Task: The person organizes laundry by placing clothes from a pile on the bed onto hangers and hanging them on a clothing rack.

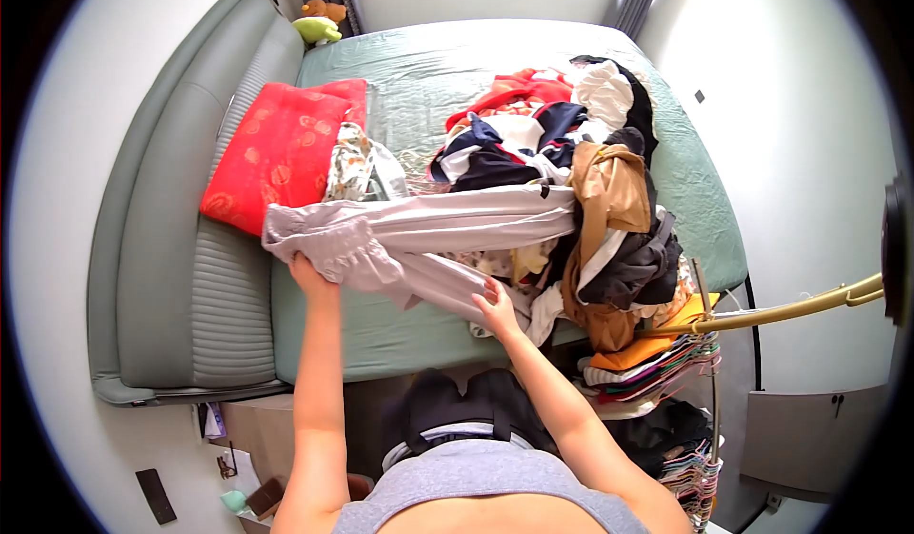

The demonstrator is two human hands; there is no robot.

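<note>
A pair of light grey-pink trousers (457, 220) lies stretched across the bed, its gathered waistband to the left and its legs running right toward the clothes pile. My left hand (312, 275) grips the waistband from below, with the fingertips partly hidden by the cloth. Further right, my right hand (495, 307) holds the edge of the nearer leg, thumb and fingers closed on the fabric. The far ends of the legs rest against a heap of clothes (514, 148), beside a brown garment (609, 191).
A red patterned pillow (286, 153) leans by the grey headboard (162, 201). Soft toys (319, 22) sit in the far corner of the green-sheeted bed (400, 58). At right stands a rack with hanging clothes (647, 367), many hangers (693, 477) and a yellow bar (781, 313).
</note>
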